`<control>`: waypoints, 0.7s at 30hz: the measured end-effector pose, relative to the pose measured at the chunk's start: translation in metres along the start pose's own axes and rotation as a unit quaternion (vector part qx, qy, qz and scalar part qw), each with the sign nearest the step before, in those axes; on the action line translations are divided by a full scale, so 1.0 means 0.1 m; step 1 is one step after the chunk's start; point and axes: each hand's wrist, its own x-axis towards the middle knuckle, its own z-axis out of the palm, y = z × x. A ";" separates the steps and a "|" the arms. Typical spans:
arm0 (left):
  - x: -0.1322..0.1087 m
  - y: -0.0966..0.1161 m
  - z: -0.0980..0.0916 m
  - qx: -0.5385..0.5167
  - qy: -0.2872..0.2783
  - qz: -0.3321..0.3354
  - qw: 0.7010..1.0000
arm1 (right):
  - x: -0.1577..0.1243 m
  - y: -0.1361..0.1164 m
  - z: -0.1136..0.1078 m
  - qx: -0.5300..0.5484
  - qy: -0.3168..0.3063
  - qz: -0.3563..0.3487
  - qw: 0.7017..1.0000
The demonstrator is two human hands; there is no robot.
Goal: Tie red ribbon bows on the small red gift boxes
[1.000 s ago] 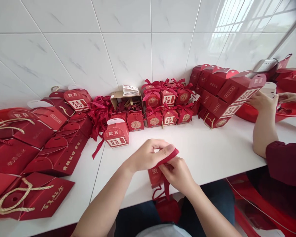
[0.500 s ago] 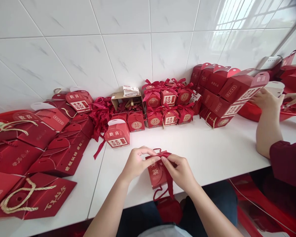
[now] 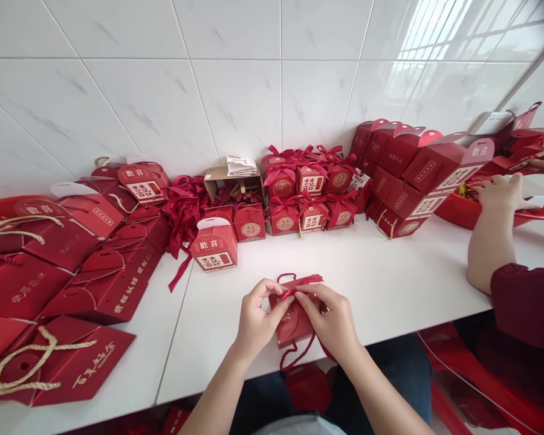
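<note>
Small red box [image 3: 294,323] standing at the near edge of the bench [image 3: 390,272], directly between the hands. Left hand [image 3: 255,320] and right hand [image 3: 334,320] close together over the box top, each clamped by thumb and forefinger on the red ribbon [image 3: 301,280]. Ribbon looped up above the lid, with a tail [image 3: 299,357] hanging off the bench edge toward the lap. Judged: pinch set high and tight to hold the ribbon taut against the lid; box placed near the body for close finger work. Lower fingers resting against the box sides, apparently to steady it.

Further out, centre: one handle-top box [image 3: 214,244] standing alone, top closed. Behind it, two rows of bowed boxes [image 3: 310,194] lined against the tiled wall [image 3: 236,90], likely parked there to stay out of the working space. Beside these, an open cardboard carton [image 3: 220,176] and a heap of loose ribbons [image 3: 184,208], probably placed for easy reach.

Left: flat red bags [image 3: 95,284] overlapping in a spread, some with gold cord handles [image 3: 31,362].

Right: larger red boxes [image 3: 417,175] stacked and leaning toward the wall. Co-worker's hand [image 3: 501,192] at a red basin [image 3: 457,214]; dark red sleeve [image 3: 526,299] at the bench edge. Basin contents too small to tell.
</note>
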 end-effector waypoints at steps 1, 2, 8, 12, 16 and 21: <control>0.00 -0.01 0.01 -0.012 0.005 0.001 1.000 | -0.01 0.01 -0.01 -0.008 0.000 -0.020 1.000; -0.01 -0.01 0.02 -0.023 0.009 0.001 1.000 | -0.03 0.02 -0.01 -0.018 0.005 -0.037 0.999; -0.02 -0.04 0.07 -0.052 0.015 0.007 0.998 | -0.09 0.10 0.03 -0.007 0.033 0.002 0.999; 0.00 -0.08 0.10 -0.091 0.010 0.000 0.996 | -0.04 0.09 -0.01 0.067 -0.052 0.096 0.992; 0.07 -0.13 0.11 -0.109 -0.032 0.009 0.993 | 0.01 0.08 -0.04 0.073 -0.109 0.109 0.985; 0.08 -0.15 0.07 0.031 0.050 0.067 0.996 | -0.03 0.10 0.01 0.130 -0.046 0.162 0.977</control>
